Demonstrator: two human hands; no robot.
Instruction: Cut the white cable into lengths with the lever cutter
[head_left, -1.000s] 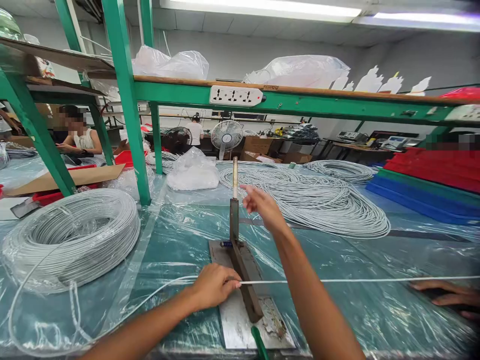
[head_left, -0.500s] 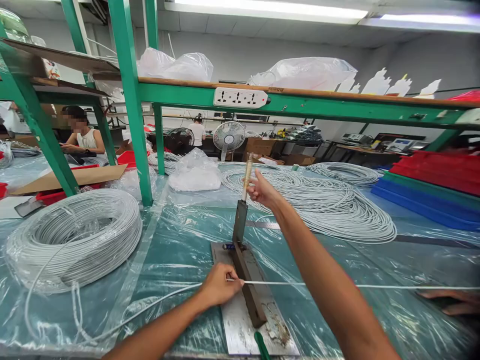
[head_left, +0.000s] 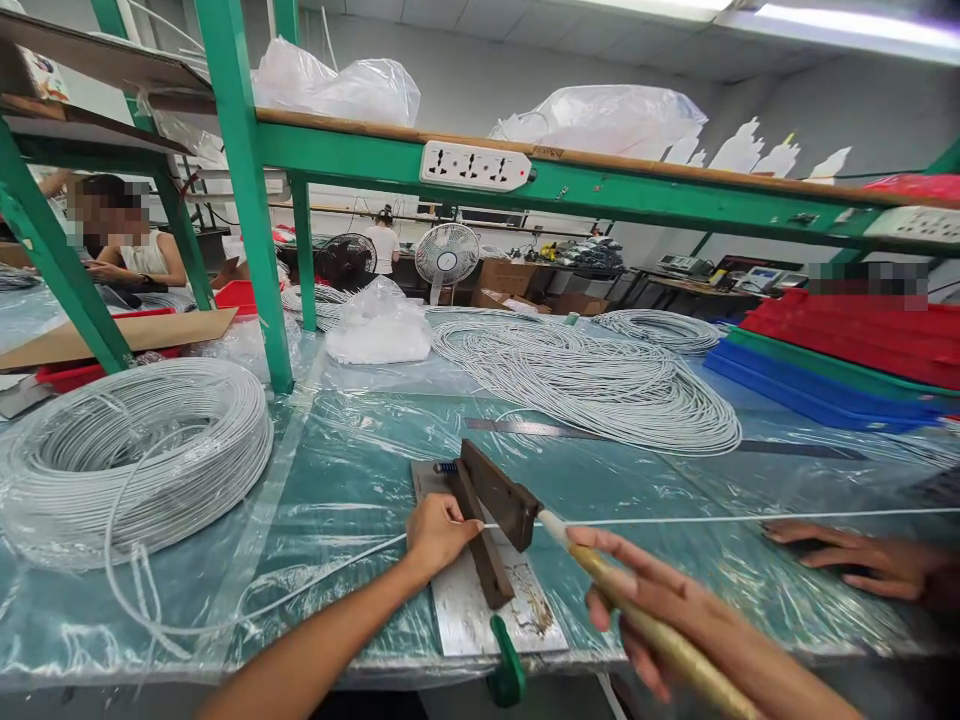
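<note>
My left hand (head_left: 442, 535) pinches a thin white cable (head_left: 675, 518) at the left side of a lever cutter. The cable crosses the cutter's lower bar (head_left: 487, 565) and runs out to the right. The cutter's dark blade arm (head_left: 501, 492) slants down over the bar, close to the cable; whether it touches is unclear. My right hand (head_left: 667, 600) is around the cutter's tape-wrapped handle (head_left: 705, 670), some fingers loosely stretched. A metal base plate (head_left: 457, 620) carries the cutter, with a green-handled clamp (head_left: 507, 665) at its front edge.
Another person's hand (head_left: 862, 560) lies by the cable at the right. A large cable coil (head_left: 135, 470) sits at the left. Loose cable loops (head_left: 600, 385), a steel ruler (head_left: 525, 428) and stacked red and blue trays (head_left: 840, 350) lie behind. A green shelf frame (head_left: 247, 200) stands over the table.
My right hand has swung the cutter's handle from upright down toward me, lowering the blade arm. My left hand still pinches the cable at the cutter. The view has shifted slightly.
</note>
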